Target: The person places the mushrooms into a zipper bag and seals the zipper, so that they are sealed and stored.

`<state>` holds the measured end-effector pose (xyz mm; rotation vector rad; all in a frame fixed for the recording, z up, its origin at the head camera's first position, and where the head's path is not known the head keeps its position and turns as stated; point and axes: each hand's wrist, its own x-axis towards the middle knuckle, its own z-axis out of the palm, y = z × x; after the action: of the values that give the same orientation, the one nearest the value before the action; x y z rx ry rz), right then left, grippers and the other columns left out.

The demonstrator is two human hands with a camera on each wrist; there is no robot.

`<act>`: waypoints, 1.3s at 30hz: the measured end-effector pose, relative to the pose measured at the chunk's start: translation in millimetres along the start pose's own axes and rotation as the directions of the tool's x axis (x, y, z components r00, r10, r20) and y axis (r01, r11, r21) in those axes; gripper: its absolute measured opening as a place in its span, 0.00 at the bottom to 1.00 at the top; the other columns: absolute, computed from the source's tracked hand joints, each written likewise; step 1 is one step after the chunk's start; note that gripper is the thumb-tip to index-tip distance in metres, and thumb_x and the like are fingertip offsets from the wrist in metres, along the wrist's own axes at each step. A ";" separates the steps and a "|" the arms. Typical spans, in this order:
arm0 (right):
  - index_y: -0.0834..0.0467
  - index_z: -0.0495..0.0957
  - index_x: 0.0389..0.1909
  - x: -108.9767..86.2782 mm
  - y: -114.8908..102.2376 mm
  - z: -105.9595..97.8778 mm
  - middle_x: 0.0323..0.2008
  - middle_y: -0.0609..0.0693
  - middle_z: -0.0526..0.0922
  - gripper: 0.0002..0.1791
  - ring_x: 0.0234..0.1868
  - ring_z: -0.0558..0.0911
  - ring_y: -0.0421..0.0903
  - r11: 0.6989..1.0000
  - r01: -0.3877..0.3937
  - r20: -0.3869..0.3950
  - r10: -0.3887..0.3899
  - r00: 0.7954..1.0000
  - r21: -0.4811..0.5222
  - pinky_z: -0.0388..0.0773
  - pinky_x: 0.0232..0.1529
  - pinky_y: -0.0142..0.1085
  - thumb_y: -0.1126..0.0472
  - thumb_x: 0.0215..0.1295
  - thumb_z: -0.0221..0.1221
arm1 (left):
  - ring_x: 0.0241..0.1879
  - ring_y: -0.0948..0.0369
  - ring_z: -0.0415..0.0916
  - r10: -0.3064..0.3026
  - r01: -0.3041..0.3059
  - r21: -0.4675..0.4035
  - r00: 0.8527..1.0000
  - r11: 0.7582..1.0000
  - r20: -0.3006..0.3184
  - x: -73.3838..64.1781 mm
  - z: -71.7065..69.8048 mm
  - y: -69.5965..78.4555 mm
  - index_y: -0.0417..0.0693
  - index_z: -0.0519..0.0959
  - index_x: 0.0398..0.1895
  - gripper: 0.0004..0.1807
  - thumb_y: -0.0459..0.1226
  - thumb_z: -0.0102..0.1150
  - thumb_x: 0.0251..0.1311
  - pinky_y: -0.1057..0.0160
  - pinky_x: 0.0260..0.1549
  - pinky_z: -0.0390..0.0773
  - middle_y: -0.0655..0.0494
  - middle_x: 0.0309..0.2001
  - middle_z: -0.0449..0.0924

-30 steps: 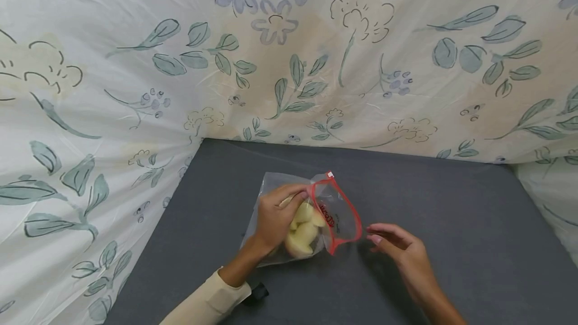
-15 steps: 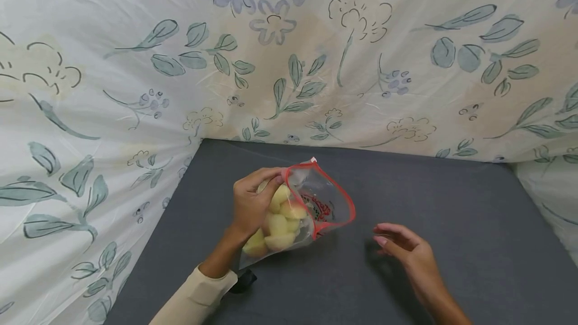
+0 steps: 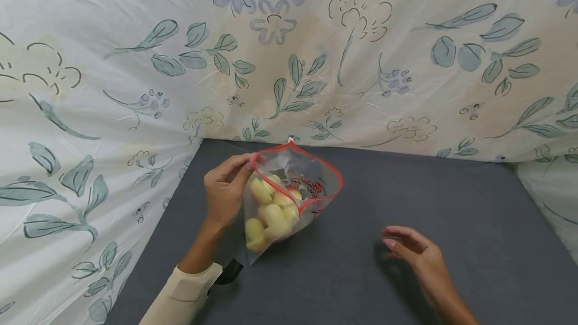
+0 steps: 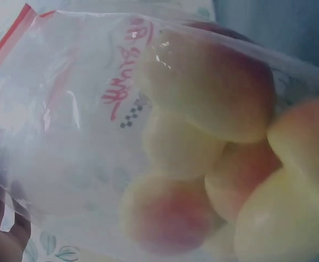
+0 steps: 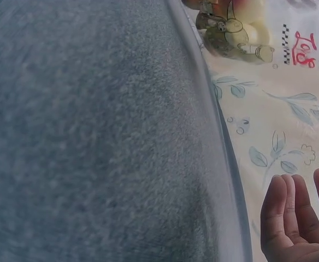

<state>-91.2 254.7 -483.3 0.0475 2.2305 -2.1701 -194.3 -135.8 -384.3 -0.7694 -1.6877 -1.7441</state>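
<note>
In the head view a clear zip bag (image 3: 322, 167) with a red rim gapes at the top, tilted above the dark surface. Several pale-yellow fruits (image 3: 273, 217) with a red blush lie inside it; the left wrist view shows these round fruits (image 4: 170, 213) up close, behind red lettering. My left hand (image 3: 223, 194) pinches the left side of the rim between thumb and fingers. My right hand (image 3: 417, 255) hovers to the right, apart from the bag, its fingers loosely bent around nothing. In the right wrist view part of the bag (image 5: 312, 33) shows beyond the right hand (image 5: 293, 224).
A dark grey cloth (image 3: 451, 199) covers the table. White floral fabric (image 3: 316, 99) hangs as a wall at the back and on both sides. A black object (image 3: 229, 271) sits at the left cuff.
My left hand has moved left and away from me with the bag, turning it more upright so its mouth spreads wider. The right hand has drifted slightly right.
</note>
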 end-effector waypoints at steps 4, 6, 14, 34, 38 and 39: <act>0.74 0.74 0.63 -0.9 1.7 -1.8 0.55 0.54 0.88 0.22 0.53 0.88 0.48 1.000 0.001 0.000 -0.001 1.000 -0.005 0.88 0.47 0.42 0.67 0.75 0.64 | 0.46 0.58 0.89 -0.032 0.028 0.063 0.998 0.998 0.052 0.7 -3.6 2.6 0.30 0.87 0.50 0.10 0.22 0.65 0.67 0.65 0.47 0.85 0.43 0.44 0.91; 0.74 0.75 0.63 -1.2 2.4 -1.9 0.55 0.53 0.88 0.22 0.52 0.88 0.47 1.000 0.001 -0.003 -0.001 1.000 -0.006 0.88 0.46 0.42 0.67 0.75 0.64 | 0.46 0.59 0.88 -0.051 0.041 0.112 0.994 0.993 0.094 -1.1 -3.3 2.1 0.34 0.88 0.50 0.11 0.22 0.65 0.67 0.66 0.47 0.85 0.43 0.45 0.91; 0.75 0.74 0.63 -2.9 4.4 -3.0 0.54 0.53 0.88 0.23 0.52 0.88 0.46 1.000 -0.015 -0.017 0.014 1.000 -0.016 0.88 0.45 0.41 0.66 0.75 0.65 | 0.42 0.57 0.86 -0.066 0.030 0.158 0.973 0.987 0.223 -11.3 15.0 -9.7 0.37 0.89 0.51 0.12 0.23 0.66 0.67 0.68 0.42 0.81 0.46 0.45 0.90; 0.75 0.76 0.62 -1.1 10.2 -12.9 0.52 0.53 0.89 0.23 0.49 0.89 0.47 1.000 -0.009 -0.059 0.009 0.998 -0.014 0.88 0.43 0.41 0.66 0.73 0.66 | 0.50 0.62 0.85 -0.044 -0.169 0.397 0.878 0.902 0.476 -37.5 81.5 -37.4 0.51 0.89 0.57 0.16 0.35 0.71 0.67 0.60 0.57 0.82 0.61 0.47 0.91; 0.75 0.75 0.62 1.9 9.2 -13.9 0.51 0.54 0.89 0.23 0.49 0.89 0.46 1.000 -0.013 -0.062 0.012 0.998 -0.019 0.88 0.43 0.41 0.66 0.73 0.66 | 0.51 0.63 0.85 -0.096 -0.168 0.423 0.838 0.890 0.536 -45.0 89.8 -42.4 0.53 0.87 0.60 0.17 0.39 0.69 0.70 0.59 0.58 0.81 0.62 0.49 0.91; 0.75 0.75 0.62 2.8 8.9 -13.9 0.51 0.54 0.89 0.23 0.49 0.89 0.46 1.000 -0.014 -0.063 0.013 0.998 -0.019 0.88 0.43 0.41 0.66 0.73 0.66 | 0.51 0.63 0.85 -0.105 -0.168 0.423 0.828 0.890 0.550 -46.6 92.0 -43.3 0.53 0.87 0.60 0.17 0.39 0.69 0.70 0.59 0.57 0.81 0.62 0.49 0.91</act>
<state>-93.6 268.8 -491.8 0.1321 2.2771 -2.1699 -195.3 -41.9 -445.2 -1.1440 -2.3401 -1.0532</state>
